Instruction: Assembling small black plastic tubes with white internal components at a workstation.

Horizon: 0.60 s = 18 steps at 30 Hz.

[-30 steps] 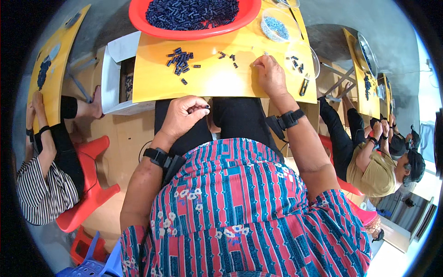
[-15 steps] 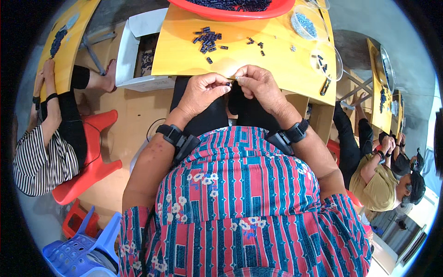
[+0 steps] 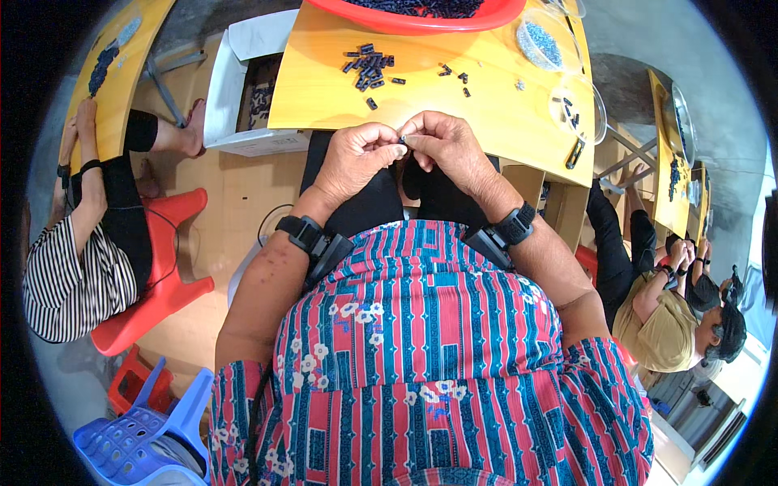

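Note:
Just off the near edge of the yellow table, my left hand (image 3: 356,159) pinches a small dark plastic piece (image 3: 402,141), mostly covered by the fingers. Against it, the thumb and forefinger of my right hand (image 3: 454,154) are pinched together; a tiny pale spot shows at their tips, too small to name. Beyond my hands lies a loose pile of small dark blue-black pieces (image 3: 369,68), with one lone piece (image 3: 372,104) nearer to me. A few more dark pieces (image 3: 463,78) are scattered to the right.
A red basin (image 3: 421,24) of dark pieces stands at the table's (image 3: 486,113) far side. Clear tubs, one with bluish bits (image 3: 541,45), are at the right. A white box (image 3: 231,89) is left of the table. People sit at other tables on both sides.
My two hands have come together, the right moving left until its fingertips meet the small dark piece in my left. The pile on the table looks unchanged.

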Motion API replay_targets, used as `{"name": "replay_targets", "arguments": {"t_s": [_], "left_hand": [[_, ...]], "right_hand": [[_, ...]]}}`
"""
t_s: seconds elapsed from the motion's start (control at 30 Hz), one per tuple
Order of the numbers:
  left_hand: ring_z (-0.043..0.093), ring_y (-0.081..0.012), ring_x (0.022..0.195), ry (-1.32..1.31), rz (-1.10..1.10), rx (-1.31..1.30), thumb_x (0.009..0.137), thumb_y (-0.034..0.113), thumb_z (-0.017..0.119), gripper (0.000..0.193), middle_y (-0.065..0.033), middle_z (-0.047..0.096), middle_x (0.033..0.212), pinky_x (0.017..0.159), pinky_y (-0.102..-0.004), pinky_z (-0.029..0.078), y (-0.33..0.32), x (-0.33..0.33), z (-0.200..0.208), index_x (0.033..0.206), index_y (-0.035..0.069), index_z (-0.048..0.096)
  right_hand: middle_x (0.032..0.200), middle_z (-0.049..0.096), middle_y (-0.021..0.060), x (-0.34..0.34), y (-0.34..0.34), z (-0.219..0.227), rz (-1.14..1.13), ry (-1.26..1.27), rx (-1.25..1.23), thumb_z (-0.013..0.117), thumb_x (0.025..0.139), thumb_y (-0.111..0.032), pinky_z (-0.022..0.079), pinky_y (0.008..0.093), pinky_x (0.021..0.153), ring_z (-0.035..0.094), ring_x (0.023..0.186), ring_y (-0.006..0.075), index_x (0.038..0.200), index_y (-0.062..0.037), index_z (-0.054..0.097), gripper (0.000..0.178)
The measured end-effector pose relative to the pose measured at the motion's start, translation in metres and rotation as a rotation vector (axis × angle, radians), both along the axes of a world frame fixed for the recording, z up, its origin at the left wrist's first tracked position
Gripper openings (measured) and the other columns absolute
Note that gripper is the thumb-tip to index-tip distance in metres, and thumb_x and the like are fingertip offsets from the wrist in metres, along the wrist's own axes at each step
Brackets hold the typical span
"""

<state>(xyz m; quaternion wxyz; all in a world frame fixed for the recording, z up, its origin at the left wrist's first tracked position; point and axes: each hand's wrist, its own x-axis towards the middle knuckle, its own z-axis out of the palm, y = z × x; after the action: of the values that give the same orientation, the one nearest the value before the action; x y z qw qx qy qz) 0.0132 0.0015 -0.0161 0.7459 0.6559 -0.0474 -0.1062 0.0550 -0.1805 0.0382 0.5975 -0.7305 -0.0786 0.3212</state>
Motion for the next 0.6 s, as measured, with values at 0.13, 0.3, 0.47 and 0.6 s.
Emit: {"name": "replay_targets", "arguments": {"t_s": [0.13, 0.3, 0.47, 0.6], "left_hand": [[0.059, -0.0066, 0.070, -0.036, -0.025, 0.029, 0.088, 0.010, 0.066, 0.012, -0.0021, 0.066, 0.081, 0.064, -0.0211, 0.050, 0.002, 0.002, -0.001, 0.093, -0.001, 0.065], [0.060, -0.0071, 0.068, 0.111, 0.032, -0.073, 0.089, 0.010, 0.065, 0.011, -0.0035, 0.066, 0.080, 0.062, -0.0209, 0.051, -0.002, 0.005, 0.007, 0.093, -0.001, 0.065], [0.060, -0.0068, 0.067, 0.132, 0.059, 0.008, 0.089, 0.010, 0.066, 0.011, -0.0035, 0.066, 0.079, 0.061, -0.0209, 0.051, -0.005, 0.012, 0.022, 0.092, 0.000, 0.066], [0.060, -0.0065, 0.066, 0.126, 0.087, 0.052, 0.088, 0.010, 0.066, 0.010, -0.0029, 0.066, 0.077, 0.061, -0.0211, 0.051, -0.008, 0.026, 0.034, 0.091, 0.000, 0.066]], "right_hand": [[0.078, 0.062, 0.0007, 0.001, 0.001, -0.001, 0.009, -0.060, -0.022, 0.056, 0.093, -0.007, 0.046, 0.0194, 0.054, 0.055, 0.060, 0.0047, 0.096, -0.0006, 0.062, 0.009], [0.071, 0.062, 0.0002, 0.008, 0.005, 0.003, -0.055, -0.082, 0.046, 0.061, 0.089, -0.005, 0.047, 0.0199, 0.051, 0.056, 0.057, 0.0052, 0.091, -0.0014, 0.064, 0.005], [0.072, 0.062, 0.0001, 0.016, 0.003, 0.006, -0.074, -0.078, 0.053, 0.060, 0.089, -0.004, 0.048, 0.0201, 0.052, 0.056, 0.057, 0.0055, 0.091, -0.0015, 0.064, 0.005], [0.073, 0.063, -0.0002, 0.022, 0.004, 0.008, -0.155, -0.048, 0.124, 0.060, 0.090, -0.005, 0.049, 0.0208, 0.054, 0.057, 0.058, 0.0055, 0.092, -0.0018, 0.065, 0.006]]}}
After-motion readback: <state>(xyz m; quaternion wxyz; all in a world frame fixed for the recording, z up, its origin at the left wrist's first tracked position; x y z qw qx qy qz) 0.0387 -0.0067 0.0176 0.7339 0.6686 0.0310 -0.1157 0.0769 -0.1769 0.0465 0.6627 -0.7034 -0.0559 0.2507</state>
